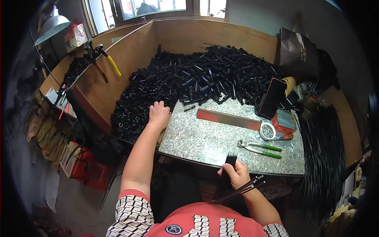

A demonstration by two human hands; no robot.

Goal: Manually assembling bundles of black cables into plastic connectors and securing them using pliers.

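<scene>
My left hand (159, 114) reaches into the left part of a pile of small black parts (197, 77), beside the speckled stone board (189, 138). Its fingers are bent down among the parts; the tips and anything between them are hidden. Over the board's front edge, my right hand (238, 173) is closed around a flat black bundle of thin rods (231, 159), whose fine ends fan upward. Several thin dark rods (242, 189) with pale tips cross near my right wrist; whether they belong to the same bundle I cannot tell.
On the board lie a red-and-grey metal bar (229, 119), green-handled pincers (260, 149), a screwdriver (287, 138) and a round white dish (267, 131). A phone (272, 98) leans behind a red box (284, 121). Long black rods (323, 158) hang at right. Wooden walls (118, 63) enclose the pile.
</scene>
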